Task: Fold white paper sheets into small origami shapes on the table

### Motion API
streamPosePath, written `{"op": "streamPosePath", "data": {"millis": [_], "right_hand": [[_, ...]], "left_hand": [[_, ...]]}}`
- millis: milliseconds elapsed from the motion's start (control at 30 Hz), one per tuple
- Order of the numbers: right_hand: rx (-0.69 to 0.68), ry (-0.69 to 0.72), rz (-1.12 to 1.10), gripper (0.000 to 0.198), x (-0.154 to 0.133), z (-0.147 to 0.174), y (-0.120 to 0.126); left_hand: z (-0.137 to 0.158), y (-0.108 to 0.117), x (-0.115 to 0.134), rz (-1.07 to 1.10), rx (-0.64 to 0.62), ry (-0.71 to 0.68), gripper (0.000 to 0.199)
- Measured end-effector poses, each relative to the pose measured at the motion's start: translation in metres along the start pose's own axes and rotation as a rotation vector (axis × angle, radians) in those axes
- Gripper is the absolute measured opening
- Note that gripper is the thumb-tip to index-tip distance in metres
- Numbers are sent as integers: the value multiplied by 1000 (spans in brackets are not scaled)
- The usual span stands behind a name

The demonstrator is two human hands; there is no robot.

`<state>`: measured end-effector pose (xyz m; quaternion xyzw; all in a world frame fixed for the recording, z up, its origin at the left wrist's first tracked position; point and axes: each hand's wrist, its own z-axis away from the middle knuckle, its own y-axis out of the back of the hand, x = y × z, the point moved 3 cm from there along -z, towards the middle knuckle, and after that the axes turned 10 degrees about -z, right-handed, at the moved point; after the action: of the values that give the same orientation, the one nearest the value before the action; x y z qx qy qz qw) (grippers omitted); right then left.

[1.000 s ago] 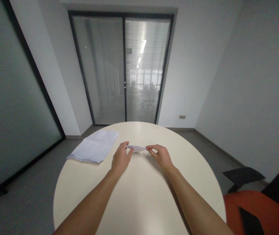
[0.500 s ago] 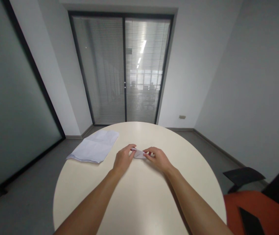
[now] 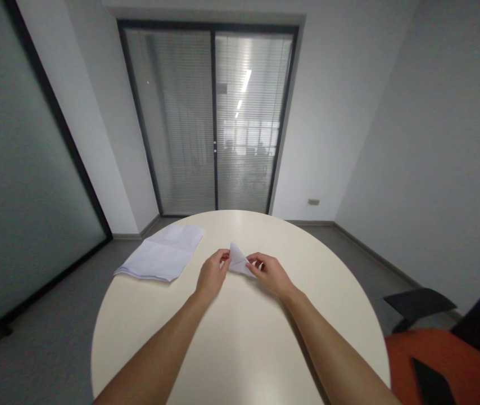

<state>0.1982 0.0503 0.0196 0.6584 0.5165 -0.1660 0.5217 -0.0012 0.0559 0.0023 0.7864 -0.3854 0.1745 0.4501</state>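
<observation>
A small folded piece of white paper (image 3: 237,261) is held between my two hands above the middle of the round table, with a pointed flap standing up from it. My left hand (image 3: 213,272) pinches its left edge between thumb and fingers. On the right side, my right hand (image 3: 271,272) grips the other edge with thumb and index finger. The fingers of both hands partly cover the paper's edges.
A stack of white paper sheets (image 3: 164,252) lies at the table's left rim. The cream round table (image 3: 223,349) fills the foreground. An orange chair (image 3: 438,360) with black armrests stands at the right, and a glazed door with blinds (image 3: 172,124) is beyond.
The paper's pointed flap has come up and now stands above the fold. My left hand has shifted slightly; my right hand stays almost in place.
</observation>
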Motion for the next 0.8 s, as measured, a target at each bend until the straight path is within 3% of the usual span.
{"op": "streamPosePath", "data": {"millis": [200,367,667,800], "right_hand": [[-21,-24,-11,24,3,-1,-3],[2,-25,-1,22,-2,0,-8],[-81,-78,-218,26,4,2,-22],[-69,-47,-312,38,2,2,-22]], "left_hand": [[2,-1,0,-75,19,53,20],[6,-5,2,-106,-51,123,20],[10,-19,4,124,-143,55,29],[11,-18,10,197,-184,60,34]]}}
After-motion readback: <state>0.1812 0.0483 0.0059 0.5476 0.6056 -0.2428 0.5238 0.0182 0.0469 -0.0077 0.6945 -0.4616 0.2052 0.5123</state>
